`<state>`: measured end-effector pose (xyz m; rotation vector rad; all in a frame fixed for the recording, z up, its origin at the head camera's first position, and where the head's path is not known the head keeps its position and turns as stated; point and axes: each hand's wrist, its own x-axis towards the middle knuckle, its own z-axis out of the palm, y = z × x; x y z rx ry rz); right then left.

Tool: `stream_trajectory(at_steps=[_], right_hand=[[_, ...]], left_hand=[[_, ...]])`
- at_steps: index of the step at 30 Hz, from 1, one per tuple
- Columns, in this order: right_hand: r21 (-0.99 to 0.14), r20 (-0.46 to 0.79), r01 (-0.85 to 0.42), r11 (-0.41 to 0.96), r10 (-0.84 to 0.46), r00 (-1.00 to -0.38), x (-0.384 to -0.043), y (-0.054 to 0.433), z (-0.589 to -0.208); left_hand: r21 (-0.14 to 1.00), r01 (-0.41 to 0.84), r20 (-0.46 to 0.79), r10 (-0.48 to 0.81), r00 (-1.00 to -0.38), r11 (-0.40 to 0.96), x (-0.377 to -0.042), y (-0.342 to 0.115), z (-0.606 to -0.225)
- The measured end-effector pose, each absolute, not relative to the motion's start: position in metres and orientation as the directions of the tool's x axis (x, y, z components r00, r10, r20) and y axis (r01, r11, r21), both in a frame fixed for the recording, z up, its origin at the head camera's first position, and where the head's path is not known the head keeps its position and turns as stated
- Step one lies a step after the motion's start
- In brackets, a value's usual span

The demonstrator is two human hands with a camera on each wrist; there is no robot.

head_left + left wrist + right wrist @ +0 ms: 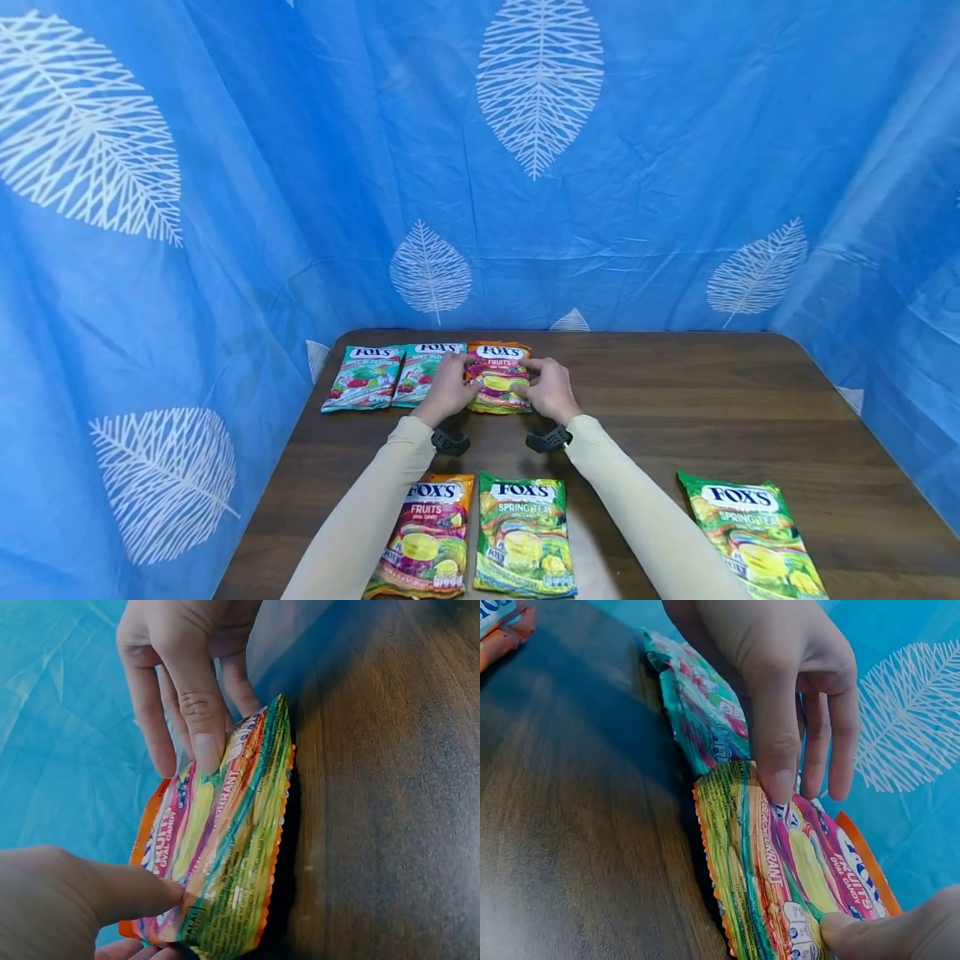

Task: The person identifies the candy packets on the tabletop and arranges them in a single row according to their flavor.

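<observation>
Squaring the orange Fruits bag (497, 379) to its neighbours appears to be the step in hand. The bag lies at the upper centre of the desk (675, 400), its lettering upright in the frame. The left hand (450, 385) holds its left side and the right hand (551, 390) its right, each in a narrow grip with the thumb on the printed face. Just left of it lies the nearer mint bag (420, 375), with the outer mint bag (363, 382) farther left in the frame. Good practice: hold by the side margins, press lightly to spare the wrapper, and match the top seal to those of the mint bags. Both sides are best released together, lest one thumb drag the bag askew; the left fingers could also nudge the nearer mint bag. Whether the lower edge rests fully on the desk is hard to judge, shadow obscuring it in the left wrist view. At lower centre, a second Fruits bag (423, 537) and a Spring Tea bag (525, 533) lie well apart from both hands.
</observation>
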<state>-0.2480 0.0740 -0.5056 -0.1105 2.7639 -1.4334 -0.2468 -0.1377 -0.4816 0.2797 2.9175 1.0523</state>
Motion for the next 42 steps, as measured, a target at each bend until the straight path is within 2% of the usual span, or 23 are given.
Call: stream_trajectory(at_steps=[7,13,17,22,24,29,31,42], right_hand=[[-0.812,0.048,-0.07,0.58,-0.053,-0.997,-0.242,0.078,-0.502],[-0.796,0.075,-0.067,0.602,-0.012,-0.997,-0.23,0.073,-0.489],[-0.781,0.087,-0.075,0.619,-0.011,-0.996,-0.221,0.068,-0.48],[-0.776,0.069,-0.087,0.625,-0.054,-0.996,-0.21,0.058,-0.469],[-0.785,0.063,-0.102,0.611,-0.085,-0.994,-0.205,0.054,-0.466],[-0.838,0.057,-0.141,0.527,-0.173,-0.983,-0.19,0.044,-0.459],[-0.854,0.059,-0.156,0.497,-0.206,-0.977,-0.185,0.042,-0.456],[-0.874,0.093,-0.206,0.44,-0.265,-0.96,-0.157,0.036,-0.439]], left_hand=[[0.64,0.21,0.091,0.198,-0.976,0.739,-0.242,-0.141,-0.478],[0.725,0.238,0.136,0.206,-0.969,0.646,-0.232,-0.146,-0.471],[0.738,0.255,0.145,0.222,-0.964,0.625,-0.223,-0.153,-0.468],[0.742,0.242,0.116,0.236,-0.965,0.625,-0.21,-0.16,-0.464],[0.737,0.275,0.133,0.266,-0.955,0.617,-0.222,-0.17,-0.49],[0.766,0.314,0.165,0.3,-0.939,0.561,-0.21,-0.181,-0.491],[0.778,0.288,0.151,0.279,-0.948,0.558,-0.187,-0.178,-0.463],[0.775,0.227,0.096,0.246,-0.964,0.589,-0.156,-0.2,-0.455]])
